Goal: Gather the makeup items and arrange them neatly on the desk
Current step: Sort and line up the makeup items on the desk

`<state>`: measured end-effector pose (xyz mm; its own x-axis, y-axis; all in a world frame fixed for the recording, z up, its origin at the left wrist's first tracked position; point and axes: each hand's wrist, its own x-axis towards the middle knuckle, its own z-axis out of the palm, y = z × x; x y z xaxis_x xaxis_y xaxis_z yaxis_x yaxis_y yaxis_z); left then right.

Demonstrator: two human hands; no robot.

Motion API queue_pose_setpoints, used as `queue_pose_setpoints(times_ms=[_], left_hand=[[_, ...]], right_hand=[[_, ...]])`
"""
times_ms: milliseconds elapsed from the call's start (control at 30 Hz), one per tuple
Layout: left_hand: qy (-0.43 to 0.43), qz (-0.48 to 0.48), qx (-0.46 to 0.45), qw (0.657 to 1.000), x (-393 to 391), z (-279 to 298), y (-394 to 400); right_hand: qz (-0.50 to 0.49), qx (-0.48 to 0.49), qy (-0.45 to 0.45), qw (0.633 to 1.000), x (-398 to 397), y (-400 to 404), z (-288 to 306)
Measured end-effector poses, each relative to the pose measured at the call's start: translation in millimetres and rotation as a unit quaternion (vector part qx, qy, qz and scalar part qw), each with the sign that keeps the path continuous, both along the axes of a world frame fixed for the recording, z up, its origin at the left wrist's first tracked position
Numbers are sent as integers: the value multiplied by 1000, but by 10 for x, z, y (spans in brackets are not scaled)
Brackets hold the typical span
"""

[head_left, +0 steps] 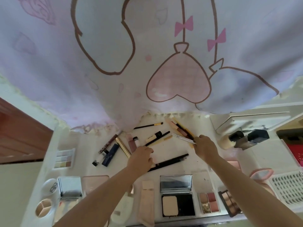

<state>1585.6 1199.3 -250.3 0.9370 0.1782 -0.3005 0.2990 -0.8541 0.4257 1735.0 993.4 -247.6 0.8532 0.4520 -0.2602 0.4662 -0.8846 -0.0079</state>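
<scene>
Left grip (142, 155): fingers curled over one end of the long black pencils (170, 161); whether it pinches them cannot be told. Right grip (204, 145): pressed together on a slim silver pen (182, 137). Nearest, at 6 o'clock on the white worktop (196, 163), lies an open powder compact (177, 196), small palettes (208, 202) beside it. Farther, at 12 o'clock, a gold-ferruled brush (148, 126) lies below the printed cloth (114, 63).

White desk (165, 145) under soft daylight. Pale curtain (101, 46) with pink hearts and bows hangs over its far edge. Brown wood panel (18, 136) at left; white shelf (249, 118) at right.
</scene>
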Motion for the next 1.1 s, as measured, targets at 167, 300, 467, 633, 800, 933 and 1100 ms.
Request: queue_pose_setpoints(times_ms=[167,300,467,633,800,933,1100], left_hand=[[-28,27,25,999,-233,44,236],[-42,88,25,995,-438,49,351],[-9,140,57,988,-626,74,518],[-20,236,78,968,-638,258,664],[93,303,95,944,-825,329,924],[137,318,96,933,-865,259,1057],[172,262,100,944,-844,97,1210]], right_hand=[[2,-12,-10,1000,-14,102,43],[2,-35,-19,999,-132,207,92],[71,-13,-25,997,-287,423,131],[169,19,26,985,-373,863,121],[255,81,71,961,-611,1369,133],[292,132,76,944,-835,1669,161],[330,90,95,935,-1115,2106,113]])
